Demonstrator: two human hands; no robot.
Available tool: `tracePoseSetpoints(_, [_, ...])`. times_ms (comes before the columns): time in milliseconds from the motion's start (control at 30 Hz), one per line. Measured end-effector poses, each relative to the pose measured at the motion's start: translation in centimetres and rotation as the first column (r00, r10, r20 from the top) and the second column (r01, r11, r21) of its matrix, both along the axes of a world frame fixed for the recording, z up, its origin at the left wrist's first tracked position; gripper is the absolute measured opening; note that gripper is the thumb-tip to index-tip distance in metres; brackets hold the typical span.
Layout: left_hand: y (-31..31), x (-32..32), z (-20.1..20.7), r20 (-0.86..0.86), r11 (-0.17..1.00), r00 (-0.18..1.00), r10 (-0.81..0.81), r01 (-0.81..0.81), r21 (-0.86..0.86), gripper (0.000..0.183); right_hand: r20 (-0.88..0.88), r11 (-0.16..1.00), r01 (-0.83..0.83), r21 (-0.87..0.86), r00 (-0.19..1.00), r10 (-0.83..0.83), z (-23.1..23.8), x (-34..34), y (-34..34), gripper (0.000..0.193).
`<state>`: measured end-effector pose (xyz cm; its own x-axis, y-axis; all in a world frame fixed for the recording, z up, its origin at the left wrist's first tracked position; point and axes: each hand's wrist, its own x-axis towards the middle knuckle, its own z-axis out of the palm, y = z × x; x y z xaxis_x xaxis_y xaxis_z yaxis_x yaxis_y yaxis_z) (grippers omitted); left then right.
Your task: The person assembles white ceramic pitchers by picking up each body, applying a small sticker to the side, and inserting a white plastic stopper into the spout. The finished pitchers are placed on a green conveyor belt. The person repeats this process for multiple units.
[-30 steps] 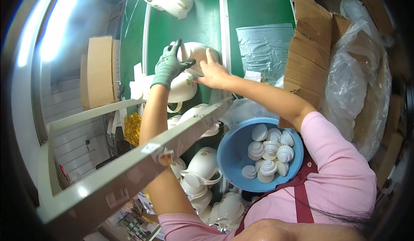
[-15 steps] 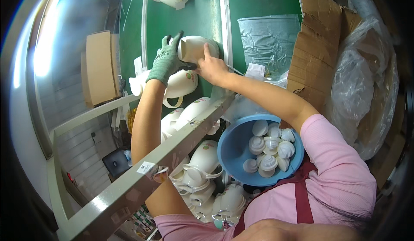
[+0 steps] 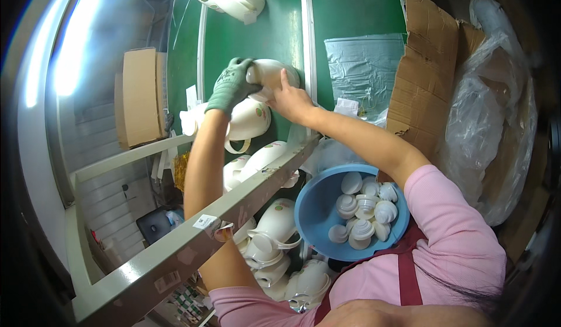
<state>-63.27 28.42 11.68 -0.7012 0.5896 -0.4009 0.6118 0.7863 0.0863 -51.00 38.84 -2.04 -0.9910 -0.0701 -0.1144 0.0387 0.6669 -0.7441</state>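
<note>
A plain-sided white jug lies on its side over the green conveyor belt, between my two hands. My left hand, in a green knitted glove, grips its left end, fingers over the top and thumb below. Bare, my right hand holds the jug from the right, with the index finger stretched along its side and the other fingers curled under it. Just nearer lies another white jug with a handle and a small printed design, partly behind my left wrist.
A grey metal rail crosses below my left arm. More white jugs crowd beneath it; others lie farther up the belt. A blue basin holds several white lids. Cardboard and clear plastic stand right.
My left hand's spread fingers have closed over the jug's left end. My right hand keeps its hold. The whole view has shifted slightly, so things sit a little lower.
</note>
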Motion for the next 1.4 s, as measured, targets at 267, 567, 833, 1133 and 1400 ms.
tracePoseSetpoints(267, [0.6,0.3,-2.2,-0.05,0.936,0.944,0.326,-0.33,-0.126,0.099,-0.003,0.999,-0.043,0.034,0.999,0.043,0.2,-0.5,0.7,0.045])
tracePoseSetpoints(567, [-3.8,0.3,-0.5,-0.279,0.841,0.795,-0.538,0.484,-0.242,0.073,0.079,0.963,-0.266,0.04,0.962,0.262,1.3,-2.7,3.7,0.053])
tracePoseSetpoints(833, [-14.3,5.2,0.2,-0.165,0.919,0.97,0.179,-0.225,-0.324,0.114,-0.315,0.907,-0.369,-0.204,0.902,0.296,5.9,1.9,-2.9,0.051])
tracePoseSetpoints(1133, [-17.5,2.3,-0.7,0.186,0.82,0.806,0.562,-0.573,0.006,0.103,-0.088,0.955,-0.246,-0.166,0.968,0.234,0.7,-4.1,-10.9,0.114])
tracePoseSetpoints(1400, [-17.8,1.3,-2.7,0.057,0.942,0.94,0.335,-0.334,-0.031,0.13,-0.122,0.958,-0.247,-0.149,0.966,0.23,0.2,-4.2,-10.9,0.112])
